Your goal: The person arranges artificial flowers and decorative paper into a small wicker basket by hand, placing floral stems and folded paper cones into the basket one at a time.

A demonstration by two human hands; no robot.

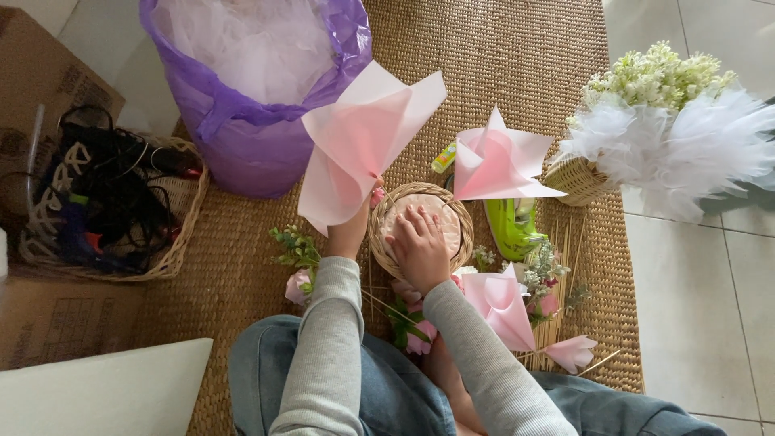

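1. At far left a wicker basket [173, 258] full of tangled black cables sits on the woven mat [500, 64], beside cardboard boxes [48, 73].
2. A purple bag [242, 137] stuffed with white tissue stands just behind the work.
3. The left hand [349, 230] has its grip closed on the lower corner of a folded pink paper sheet [359, 141], raised and fanned open above the mat. The hold looks slight; the thin sheet could crease or slip if it is tugged.
4. Below it, loose pink flowers [299, 284] and green sprigs lie near the person's knees, where a shifting leg could crush them.
5. The right hand [420, 246] lies flat, fingers spread and released, on the insert of a small round wicker basket [464, 222]. If that palm lifts, the light basket may tip.
6. Another pink paper cone [496, 165] rests just behind the basket, above a green stapler [514, 226].
7. At right, thin wooden skewers [557, 323] lie near more folded pink pieces, and a woven basket of white feathers [678, 153] and pale blossoms stands at the mat's edge.
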